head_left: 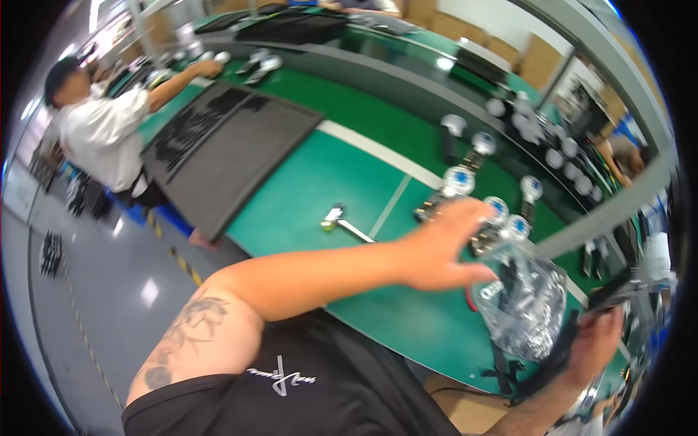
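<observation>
My left hand (449,251) reaches across the green table with its fingers stretched out and its thumb apart, holding nothing. Just beyond its fingertips are several devices with round clear-and-blue heads (496,210) and dark metallic bodies. Beside the thumb lies a clear plastic bag (531,309) with dark things inside. At the right, my right hand (598,343) is raised with fingers extended, close to a dark object (618,292); I cannot tell whether they touch. A small hammer-like tool (336,216) with a pale handle lies left of my left hand, partly hidden by my forearm.
A large dark mat (269,145) covers the table's left part, where a co-worker in a white shirt (109,134) reaches over it. Black straps (502,374) lie near the front edge. A grey metal frame post (618,203) crosses the right side. Several white-headed devices (523,120) stand beyond.
</observation>
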`<state>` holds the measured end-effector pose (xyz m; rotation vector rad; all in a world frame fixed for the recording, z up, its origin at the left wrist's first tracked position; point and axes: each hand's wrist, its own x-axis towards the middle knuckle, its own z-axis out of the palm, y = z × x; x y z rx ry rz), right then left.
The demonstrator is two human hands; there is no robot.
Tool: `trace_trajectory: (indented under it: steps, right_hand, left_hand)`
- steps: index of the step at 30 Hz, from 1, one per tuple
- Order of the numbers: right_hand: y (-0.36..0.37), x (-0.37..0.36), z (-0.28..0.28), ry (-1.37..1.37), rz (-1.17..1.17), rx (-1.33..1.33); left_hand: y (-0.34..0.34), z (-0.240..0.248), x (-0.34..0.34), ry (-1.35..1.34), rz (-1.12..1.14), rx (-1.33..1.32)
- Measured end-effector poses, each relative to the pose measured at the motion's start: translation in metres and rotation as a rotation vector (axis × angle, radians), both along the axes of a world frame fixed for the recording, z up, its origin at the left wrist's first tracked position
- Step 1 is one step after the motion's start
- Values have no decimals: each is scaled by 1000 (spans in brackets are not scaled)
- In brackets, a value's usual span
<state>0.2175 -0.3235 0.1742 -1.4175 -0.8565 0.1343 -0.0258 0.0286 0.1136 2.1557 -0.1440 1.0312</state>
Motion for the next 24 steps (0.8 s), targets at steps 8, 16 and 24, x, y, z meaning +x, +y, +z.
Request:
trace_trajectory:
  steps: [8,16,24]
  right_hand:
    - [237,-242,-49,-124,365,-336]
    - [288,-264,-121,-616,348,-382]
    - [297,-262,-134,-617,303,-372]
  left_hand:
    - [65,-6,-147,125,-206,-970]
    - [340,-20,-253,630,1232,-213]
    - [446,-44,-233,986,1436,91]
